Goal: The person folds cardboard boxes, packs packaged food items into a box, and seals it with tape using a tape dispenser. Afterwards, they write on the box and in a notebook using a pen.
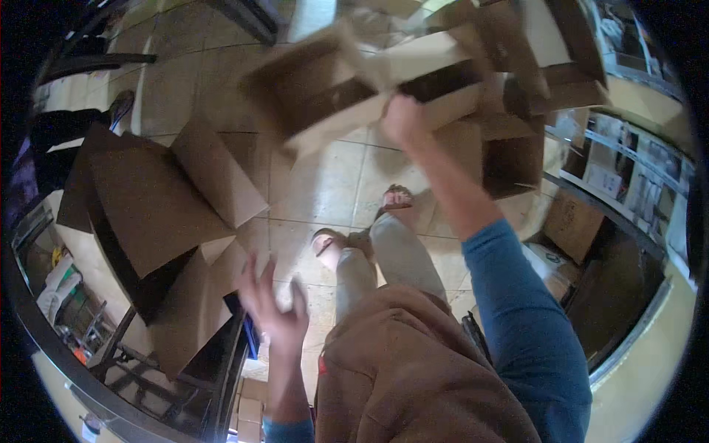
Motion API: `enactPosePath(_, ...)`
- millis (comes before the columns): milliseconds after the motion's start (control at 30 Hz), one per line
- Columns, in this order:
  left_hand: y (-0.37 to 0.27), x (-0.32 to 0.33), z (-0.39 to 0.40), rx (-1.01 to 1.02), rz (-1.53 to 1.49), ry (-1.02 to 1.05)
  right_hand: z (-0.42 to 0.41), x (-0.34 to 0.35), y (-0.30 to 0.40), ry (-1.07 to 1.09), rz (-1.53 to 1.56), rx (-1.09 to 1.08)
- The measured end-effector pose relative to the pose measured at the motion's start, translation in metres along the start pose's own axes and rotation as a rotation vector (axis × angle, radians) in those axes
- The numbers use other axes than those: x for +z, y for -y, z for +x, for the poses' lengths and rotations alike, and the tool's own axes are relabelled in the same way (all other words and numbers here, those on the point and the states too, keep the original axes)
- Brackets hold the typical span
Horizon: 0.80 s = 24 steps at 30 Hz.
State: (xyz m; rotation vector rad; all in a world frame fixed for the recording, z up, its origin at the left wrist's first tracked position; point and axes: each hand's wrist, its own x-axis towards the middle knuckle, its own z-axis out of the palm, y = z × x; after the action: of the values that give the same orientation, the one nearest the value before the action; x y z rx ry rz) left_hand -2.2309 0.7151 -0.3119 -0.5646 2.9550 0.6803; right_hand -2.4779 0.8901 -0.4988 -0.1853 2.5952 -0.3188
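My right hand [403, 119] is closed on the near edge of an open cardboard box [335, 124], held above the tiled floor. Against its right side is a second cardboard opening [454, 105]; blur hides whether my fingers pinch both walls. Low on the left, my left hand [279, 315] is empty with fingers spread. It is close to a flap [191, 310] of a large open cardboard box [149, 199]; I cannot tell whether they touch.
More open cardboard boxes [570, 83] are at the upper right, with another box [512, 155] below them. Shelving [620, 149] lines the right side. A dark metal frame [221, 376] supports the left area. Another person's foot [122, 105] shows at upper left.
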Motion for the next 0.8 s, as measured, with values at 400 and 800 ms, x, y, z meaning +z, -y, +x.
enactPosePath(400, -0.039, 0.221, 0.107, -0.393, -0.075, 0.788, 0.062, -0.152, -0.214, -0.362, -0.358, 0.287)
enactPosePath(800, -0.049, 0.184, 0.077, -0.404, 0.122, 0.483, -0.131, -0.225, -0.193, -0.779, 0.190, 0.163)
